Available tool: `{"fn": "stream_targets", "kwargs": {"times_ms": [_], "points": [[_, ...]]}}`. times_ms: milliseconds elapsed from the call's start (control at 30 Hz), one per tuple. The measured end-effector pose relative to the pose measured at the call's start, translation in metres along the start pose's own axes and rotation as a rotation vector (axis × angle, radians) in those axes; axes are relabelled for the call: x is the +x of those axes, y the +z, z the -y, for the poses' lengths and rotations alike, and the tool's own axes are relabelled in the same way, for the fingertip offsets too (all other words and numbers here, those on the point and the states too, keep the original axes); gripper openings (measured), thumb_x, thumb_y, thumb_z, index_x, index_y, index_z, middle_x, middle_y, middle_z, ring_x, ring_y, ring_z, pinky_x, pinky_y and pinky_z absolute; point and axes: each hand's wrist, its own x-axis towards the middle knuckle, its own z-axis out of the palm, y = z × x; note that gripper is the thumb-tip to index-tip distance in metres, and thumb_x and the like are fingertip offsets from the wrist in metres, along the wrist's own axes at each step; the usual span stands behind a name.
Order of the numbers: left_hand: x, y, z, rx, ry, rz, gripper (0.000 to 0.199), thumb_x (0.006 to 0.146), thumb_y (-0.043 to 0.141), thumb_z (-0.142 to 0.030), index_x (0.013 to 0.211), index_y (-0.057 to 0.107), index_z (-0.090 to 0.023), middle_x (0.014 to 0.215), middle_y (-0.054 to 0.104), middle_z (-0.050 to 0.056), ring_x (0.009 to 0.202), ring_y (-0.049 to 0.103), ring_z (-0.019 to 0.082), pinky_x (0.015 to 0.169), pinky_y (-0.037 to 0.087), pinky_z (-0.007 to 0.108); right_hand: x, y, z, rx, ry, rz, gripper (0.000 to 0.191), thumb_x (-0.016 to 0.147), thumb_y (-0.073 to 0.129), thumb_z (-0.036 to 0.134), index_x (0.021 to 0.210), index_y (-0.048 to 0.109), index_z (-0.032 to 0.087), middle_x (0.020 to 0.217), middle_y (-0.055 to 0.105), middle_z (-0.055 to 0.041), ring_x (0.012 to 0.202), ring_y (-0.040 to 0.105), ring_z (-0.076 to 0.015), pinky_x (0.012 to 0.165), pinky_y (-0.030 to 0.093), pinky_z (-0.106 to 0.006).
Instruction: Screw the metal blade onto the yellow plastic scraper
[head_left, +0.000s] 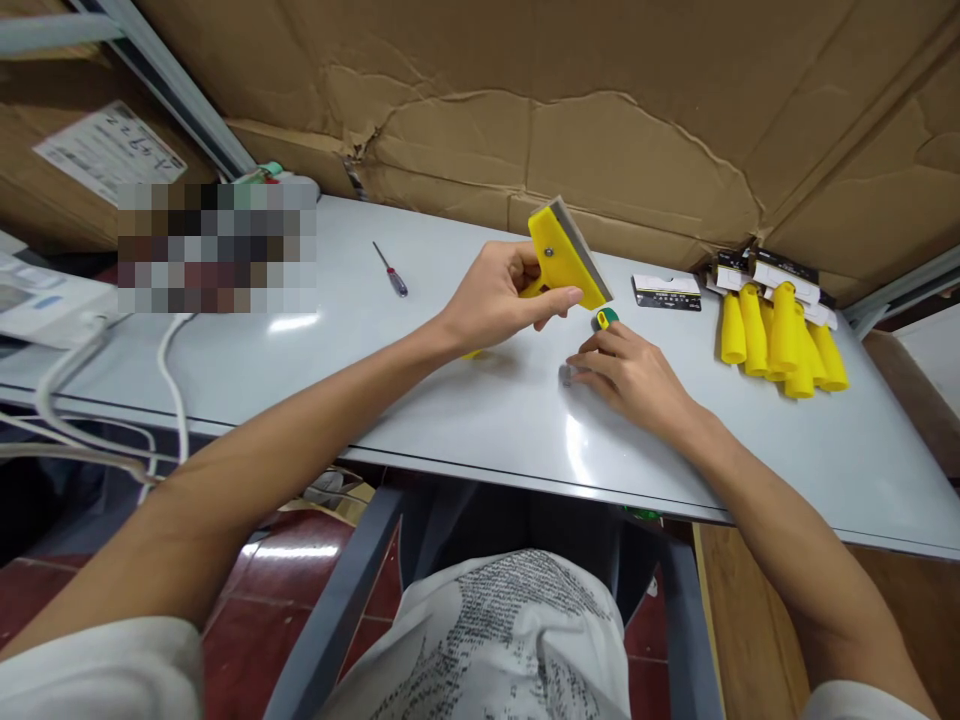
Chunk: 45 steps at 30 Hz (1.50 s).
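Note:
My left hand is closed round the handle of a yellow scraper, which is raised above the table with its metal-edged head tilted up and to the right. A small screw shows on the scraper's head. My right hand is low over the tabletop, fingers bent. Just beyond its fingertips is a small green and yellow item, and a small grey object is by the fingertips. Whether the right fingers grip either one is unclear.
A screwdriver lies on the white table at left centre. A black and white card lies at the back right, beside several yellow handles with cards. Cardboard stands behind; white cables hang at the left.

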Motion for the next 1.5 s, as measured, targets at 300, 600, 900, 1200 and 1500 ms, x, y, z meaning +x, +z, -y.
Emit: {"fn": "stream_targets", "kwargs": {"times_ms": [300,600,900,1200,1500], "points": [[0.002,0.001,0.001,0.029,-0.112,-0.024,0.017,0.081,0.074,-0.029,0.082,0.068,-0.014,0.066,0.065,0.000,0.047,0.053,0.004,0.045,0.042,0.018,0.004,0.015,0.006,0.017,-0.032,-0.012,0.026,0.100,0.048,0.019,0.092,0.073,0.016,0.092,0.069,-0.0075,0.088,0.057,-0.0212,0.079,0.049,-0.035],[-0.002,0.006,-0.009,0.098,-0.365,0.112,0.012,0.080,0.066,-0.020,0.081,0.070,-0.009,0.063,0.062,-0.001,0.051,0.050,0.002,0.049,0.040,0.015,0.001,-0.005,0.006,0.174,-0.157,-0.438,0.006,0.094,0.062,0.015,0.098,0.063,0.018,0.092,0.071,-0.0067,0.086,0.061,-0.0189,0.080,0.052,-0.036],[-0.011,0.018,-0.015,-0.041,-0.361,0.253,0.014,0.082,0.068,-0.023,0.082,0.066,-0.010,0.070,0.063,0.000,0.054,0.052,0.002,0.051,0.042,0.015,0.002,-0.009,0.003,-0.022,-0.109,-0.592,0.011,0.089,0.067,0.013,0.097,0.064,0.022,0.090,0.066,-0.0071,0.081,0.055,-0.0194,0.071,0.050,-0.036],[-0.013,0.018,-0.016,-0.079,-0.367,0.275,0.015,0.084,0.067,-0.023,0.086,0.068,-0.008,0.073,0.065,0.001,0.054,0.053,0.001,0.053,0.044,0.015,0.000,-0.010,0.004,0.067,-0.044,-0.680,0.020,0.088,0.066,0.010,0.098,0.068,0.027,0.090,0.063,-0.0037,0.082,0.060,-0.0178,0.066,0.051,-0.034],[-0.011,0.016,-0.018,-0.095,-0.362,0.269,0.012,0.082,0.069,-0.021,0.083,0.067,-0.010,0.070,0.064,0.000,0.054,0.053,0.002,0.052,0.043,0.016,0.002,-0.018,0.010,0.346,0.125,-0.655,0.009,0.088,0.071,0.021,0.091,0.075,0.028,0.093,0.062,-0.0034,0.078,0.058,-0.0157,0.064,0.051,-0.034]]}}
